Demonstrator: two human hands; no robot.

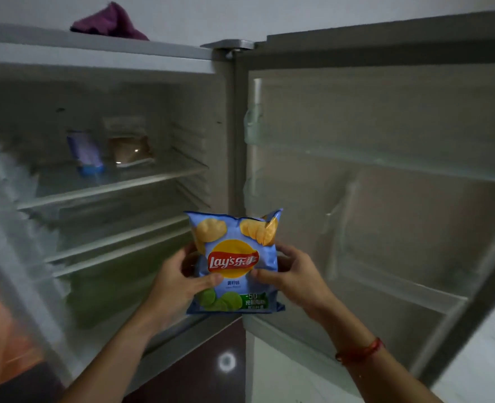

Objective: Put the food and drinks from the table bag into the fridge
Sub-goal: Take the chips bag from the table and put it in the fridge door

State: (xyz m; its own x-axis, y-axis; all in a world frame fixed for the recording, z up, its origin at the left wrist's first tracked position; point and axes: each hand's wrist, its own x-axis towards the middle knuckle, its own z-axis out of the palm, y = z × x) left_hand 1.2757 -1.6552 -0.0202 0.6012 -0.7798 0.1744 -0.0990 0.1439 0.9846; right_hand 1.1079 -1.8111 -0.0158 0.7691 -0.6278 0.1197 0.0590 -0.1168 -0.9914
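Both the left hand [179, 283] and right hand [291, 271] grip a puffy, glossy blue crisp bag [234, 261] upright before the open fridge [118, 181], near its smooth flat shelves.

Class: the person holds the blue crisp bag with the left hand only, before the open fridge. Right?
No: both hands hold it. In the head view the left hand and the right hand each grip a side of the blue crisp bag, before the open fridge.
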